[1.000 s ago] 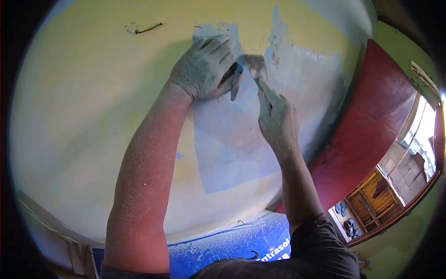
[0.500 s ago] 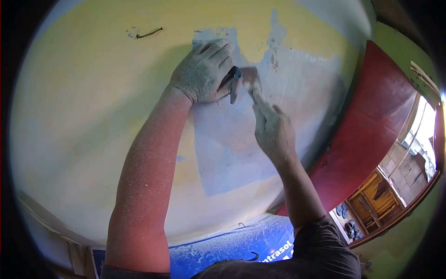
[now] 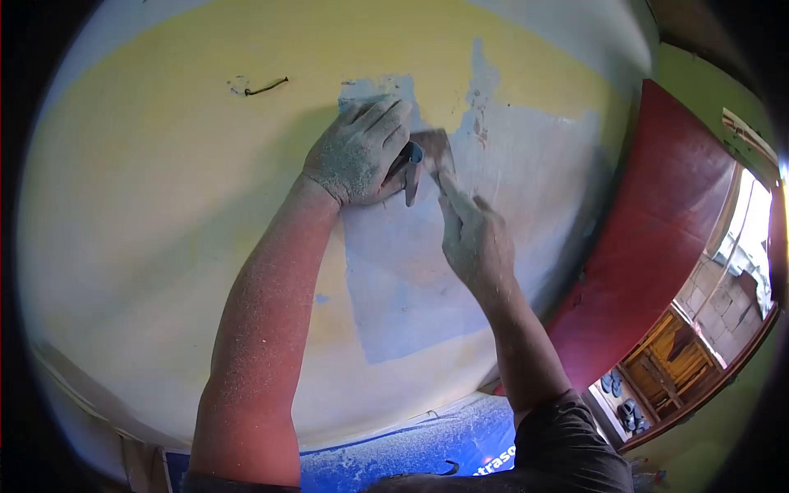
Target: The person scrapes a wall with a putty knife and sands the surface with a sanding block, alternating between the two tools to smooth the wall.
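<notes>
Dust coats my left hand, which is pressed against the wall with its fingers bent around a dark curled sheet that looks like sandpaper. One curled end of the sheet sticks out beside the thumb. In my right hand is a putty knife, its wide blade against the wall just right of the left hand. The fingers wrap its handle, mostly hiding it. Both hands are over a grey-blue scraped patch amid yellow and whitish paint.
A bent nail juts from the wall at upper left. Below lies a dusty blue printed sheet. At the right stand a red panel and an opening showing a wooden door and shoes.
The view has tilted slightly, so the wall sits lower in it. The putty knife's blade has moved a little left, closer to my left hand. Both hands keep their holds.
</notes>
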Motion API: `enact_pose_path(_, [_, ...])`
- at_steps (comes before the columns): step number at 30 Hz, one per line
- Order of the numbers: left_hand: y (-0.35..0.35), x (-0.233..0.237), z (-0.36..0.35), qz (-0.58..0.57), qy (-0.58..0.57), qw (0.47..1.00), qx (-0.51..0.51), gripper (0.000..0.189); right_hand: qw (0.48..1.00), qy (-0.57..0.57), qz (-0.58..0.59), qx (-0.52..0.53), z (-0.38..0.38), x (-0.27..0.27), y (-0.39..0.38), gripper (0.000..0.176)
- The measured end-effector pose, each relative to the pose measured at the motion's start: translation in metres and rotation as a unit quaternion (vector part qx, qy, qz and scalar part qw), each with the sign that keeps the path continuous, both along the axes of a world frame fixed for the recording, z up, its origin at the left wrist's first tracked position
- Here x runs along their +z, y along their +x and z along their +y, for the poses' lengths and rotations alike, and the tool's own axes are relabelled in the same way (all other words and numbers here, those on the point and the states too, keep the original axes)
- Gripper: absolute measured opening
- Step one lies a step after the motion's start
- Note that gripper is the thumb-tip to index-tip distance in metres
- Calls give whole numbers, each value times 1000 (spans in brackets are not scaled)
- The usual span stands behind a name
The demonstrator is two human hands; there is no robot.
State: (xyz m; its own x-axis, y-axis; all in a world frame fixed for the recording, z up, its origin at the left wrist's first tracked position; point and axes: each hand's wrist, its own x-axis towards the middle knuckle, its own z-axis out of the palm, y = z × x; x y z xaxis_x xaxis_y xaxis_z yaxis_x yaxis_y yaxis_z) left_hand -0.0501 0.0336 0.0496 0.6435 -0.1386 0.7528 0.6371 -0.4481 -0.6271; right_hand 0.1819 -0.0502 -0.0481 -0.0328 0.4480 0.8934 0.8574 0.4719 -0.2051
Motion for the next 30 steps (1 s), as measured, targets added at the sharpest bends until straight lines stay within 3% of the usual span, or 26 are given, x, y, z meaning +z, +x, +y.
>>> enact_pose_path(4, [0,-2,0,2,-7,1000,-24,49,1000,-2,28,8,-7,22,-10,45])
enact_pose_path(10, [-1,-5,2,3,-11,1000,15,48,1000,-28,2,10,-15,-13,-2,44])
enact_pose_path(16, [1,-6,4,-8,-8,1000,-4,46,999,-21,21,12,-17,10,-2,42])
enact_pose_path(20, [-1,-5,-3,-1,-12,1000,10,44,999,-23,36,-27,-13,-11,8,40])
enact_pose_path(26, [0,-6,6,-1,6,1000,-14,47,993,-60,90,-44,-7,31,10,39])
enact_pose_path(30, [0,-8,-1,-1,-12,1000,3,47,998,-18,34,-49,-4,-8,23,40])
